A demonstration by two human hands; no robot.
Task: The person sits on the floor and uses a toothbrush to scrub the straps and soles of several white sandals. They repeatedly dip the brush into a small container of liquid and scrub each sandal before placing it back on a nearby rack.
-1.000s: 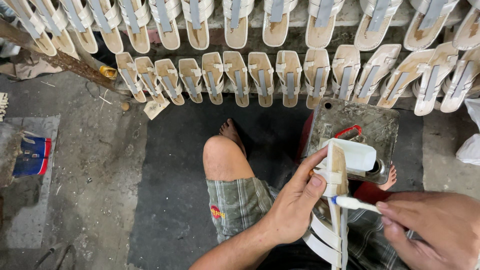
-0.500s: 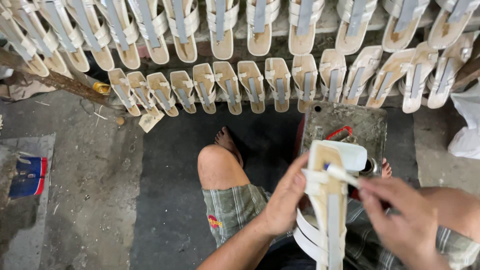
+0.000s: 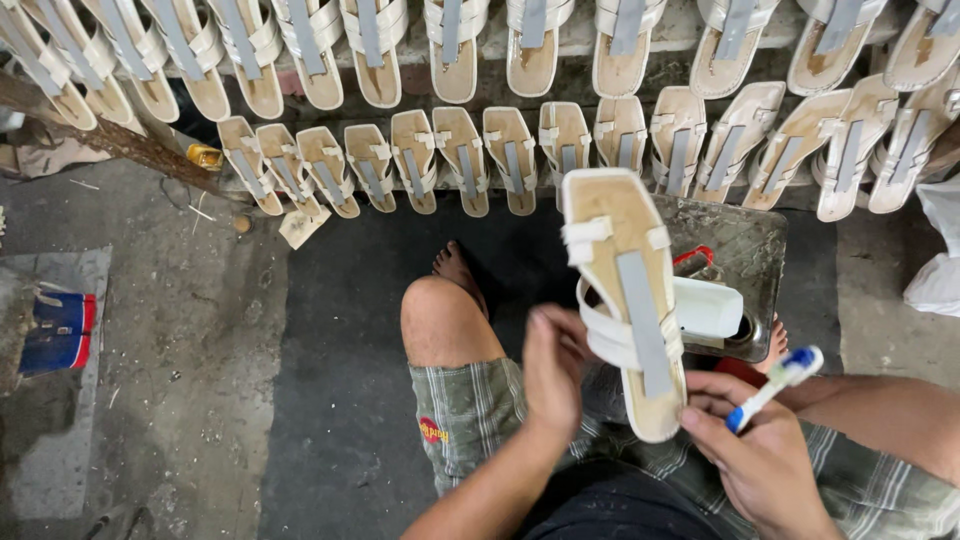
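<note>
1. Left hand (image 3: 555, 375) grips the straps of a cream sandal (image 3: 622, 290), centre frame, its sole turned up and exposed.
2. Right hand (image 3: 765, 460), lower right, pinches a toothbrush (image 3: 775, 385), bristles raised clear of the sole.
3. Behind, rows of sandals (image 3: 480, 160) lean sole-outward, perhaps drying.

floor (image 3: 180, 330): grey concrete | dark mat (image 3: 340, 400) | sandal rows (image 3: 470, 160) behind

The sandal (image 3: 625, 300) stood between the left hand (image 3: 553, 375) and right hand (image 3: 765, 455), with 2 sandal rows (image 3: 470, 160) beyond the knee (image 3: 440, 315)
</note>
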